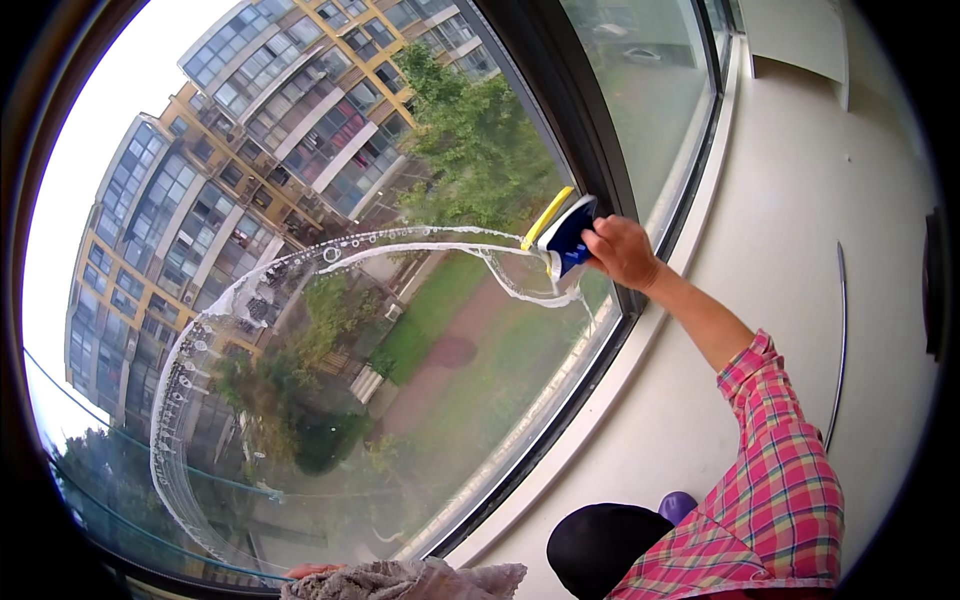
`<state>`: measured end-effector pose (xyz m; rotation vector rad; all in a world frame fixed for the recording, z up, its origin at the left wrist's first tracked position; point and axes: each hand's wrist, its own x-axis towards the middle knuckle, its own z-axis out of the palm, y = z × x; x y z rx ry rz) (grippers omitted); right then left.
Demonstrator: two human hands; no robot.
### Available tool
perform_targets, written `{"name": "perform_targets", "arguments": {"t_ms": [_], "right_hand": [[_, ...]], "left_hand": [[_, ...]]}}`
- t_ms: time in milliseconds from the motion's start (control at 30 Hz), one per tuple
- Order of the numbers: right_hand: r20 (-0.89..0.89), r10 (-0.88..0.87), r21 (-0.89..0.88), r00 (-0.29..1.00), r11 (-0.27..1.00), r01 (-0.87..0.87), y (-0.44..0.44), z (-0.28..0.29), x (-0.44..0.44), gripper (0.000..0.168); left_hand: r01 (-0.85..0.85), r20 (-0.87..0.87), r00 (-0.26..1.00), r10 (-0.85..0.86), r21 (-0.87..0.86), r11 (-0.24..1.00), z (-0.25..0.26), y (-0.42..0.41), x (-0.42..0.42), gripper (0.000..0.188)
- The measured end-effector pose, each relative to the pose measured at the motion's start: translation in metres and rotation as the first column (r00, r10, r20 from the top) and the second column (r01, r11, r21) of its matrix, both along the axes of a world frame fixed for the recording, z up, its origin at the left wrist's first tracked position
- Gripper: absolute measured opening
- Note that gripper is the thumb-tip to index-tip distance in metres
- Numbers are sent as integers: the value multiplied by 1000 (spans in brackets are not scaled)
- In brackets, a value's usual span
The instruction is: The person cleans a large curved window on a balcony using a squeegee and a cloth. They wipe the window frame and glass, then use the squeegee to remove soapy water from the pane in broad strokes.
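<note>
My right hand [622,251] is closed around a blue and white window-cleaning tool [568,238] with a yellow edge, held against the large glass pane [450,360] beside the dark frame. Soapy streaks [247,289] curve over the glass from the tool towards the lower left. At the bottom edge, my left hand [319,570] shows only as a few fingers beside a crumpled grey cloth [405,581]. The cloth hides most of that hand, so its grip is not plain. A thin blue-green cord [150,536] runs across the lower left towards those fingers.
A dark window post [574,97] stands right of the pane, above a white sill [525,495]. A thin metal rod [840,337] lies on the pale floor. A purple object [677,507] and a rounded black shape [604,547] are near my sleeve. White furniture [795,37] stands upper right.
</note>
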<state>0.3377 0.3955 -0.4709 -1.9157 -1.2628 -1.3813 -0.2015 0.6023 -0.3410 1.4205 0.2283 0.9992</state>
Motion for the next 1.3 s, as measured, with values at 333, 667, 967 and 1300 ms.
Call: {"name": "perform_targets", "arguments": {"t_ms": [333, 667, 967, 1300], "right_hand": [[-526, 113, 662, 843, 676, 323, 73, 42, -40, 23], [-255, 144, 673, 956, 737, 69, 79, 175, -58, 19], [121, 185, 421, 975, 880, -220, 158, 261, -210, 23], [443, 253, 215, 860, 901, -377, 274, 285, -402, 30]], "left_hand": [[-8, -329, 915, 235, 566, 824, 28, -11, -1, 35], [-48, -238, 940, 243, 614, 787, 7, -15, -33, 50], [102, -175, 984, 9, 613, 783, 25, -8, -63, 72], [173, -95, 984, -149, 677, 715, 32, 11, -80, 72]]}}
